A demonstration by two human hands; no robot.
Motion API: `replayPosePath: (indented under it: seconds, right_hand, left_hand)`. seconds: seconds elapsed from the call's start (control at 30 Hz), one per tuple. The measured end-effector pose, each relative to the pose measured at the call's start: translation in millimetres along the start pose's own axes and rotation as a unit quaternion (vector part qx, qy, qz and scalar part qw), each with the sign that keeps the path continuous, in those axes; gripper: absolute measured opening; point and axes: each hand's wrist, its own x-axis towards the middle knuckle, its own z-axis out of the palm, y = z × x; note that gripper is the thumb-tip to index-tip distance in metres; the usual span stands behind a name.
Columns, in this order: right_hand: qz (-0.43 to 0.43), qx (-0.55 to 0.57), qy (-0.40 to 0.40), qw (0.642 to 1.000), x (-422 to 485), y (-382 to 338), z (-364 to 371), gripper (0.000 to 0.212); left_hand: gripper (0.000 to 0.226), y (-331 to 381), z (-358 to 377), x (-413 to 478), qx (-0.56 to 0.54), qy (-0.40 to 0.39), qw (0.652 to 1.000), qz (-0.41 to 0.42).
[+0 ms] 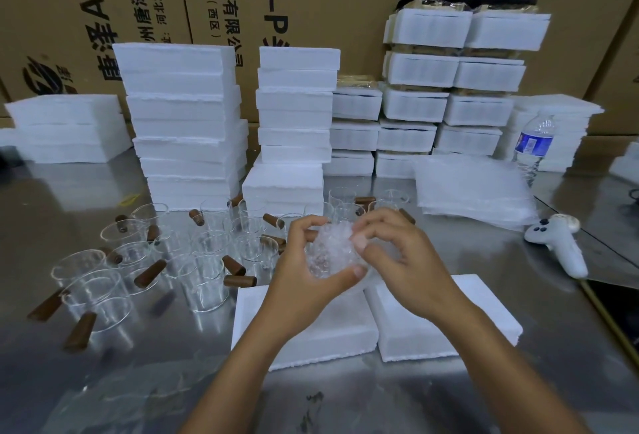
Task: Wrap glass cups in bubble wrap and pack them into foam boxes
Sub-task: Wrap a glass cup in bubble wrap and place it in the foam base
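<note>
Stainless steel counter (pixel 345 399), backed by a wall of printed cardboard cartons (pixel 328 1). Along the back of the counter: stacks of white foam boxes (pixel 183 115) at left and centre, and a stack of banded foam packs (pixel 449 88) at right. In front of those packs lies a pile of bubble wrap sheets (pixel 473 191), flat. A water bottle (pixel 534 143) stands upright behind the pile's right end; a white handheld controller (pixel 560 243) lies just right of it.

Left of centre, many glass cups (pixel 204 281) with brown wooden handles stand loose and unwrapped.

I hold a bubble-wrap bundle (pixel 330 254) in the air above the near centre of the counter (the contents cannot be plainly made out through the wrap). My left hand (pixel 301 271) cups it from below and the left, fingers curled over the top and thumb pressed to its lower front. My right hand (pixel 408 257) meets it from the right, fingertips pinching the wrap at the upper edge.

Directly beneath, two foam pieces lie side by side and touching: left foam piece (pixel 345 323), right foam piece (pixel 404 337). The bundle touches neither.
</note>
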Motion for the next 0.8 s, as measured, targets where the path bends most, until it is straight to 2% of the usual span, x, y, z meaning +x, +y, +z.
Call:
replayPosePath:
  seconds: [0.13,0.27,0.33,0.43,0.5,0.57,0.63,0.8]
  right_hand:
    - [-0.017,-0.129,-0.037,0.991,-5,4,0,0.049]
    - [-0.04,-0.157,-0.056,0.985,-5,1,-2,0.071]
    - [-0.027,-0.106,-0.027,0.994,-5,0,-6,0.06]
    - [-0.008,0.006,0.115,0.993,-11,9,-17,0.032]
    - [0.054,0.034,0.163,0.985,-18,18,-27,0.017]
    - [0.123,0.069,0.135,0.981,-27,28,-35,0.014]
    - [0.17,0.098,0.1,0.975,-35,36,-40,0.022]
    - [0.241,0.161,0.12,0.949,-49,51,-60,0.024]
  left_hand:
    - [0.066,3,3,-1,0.023,-0.004,0.999,0.034]
    - [0.068,2,11,-6,0.031,-0.027,0.998,0.055]
    - [0.069,1,12,-5,0.025,-0.019,0.998,0.046]
    - [0.064,2,11,-2,-0.021,-0.012,1.0,0.01]
    - [0.062,1,14,-1,-0.056,-0.018,0.998,-0.006]
    - [0.06,0,21,-2,-0.07,-0.029,0.997,-0.009]
    - [0.059,-1,31,-1,-0.068,-0.054,0.996,-0.012]
    - [0.059,-5,59,1,-0.029,-0.098,0.994,-0.035]
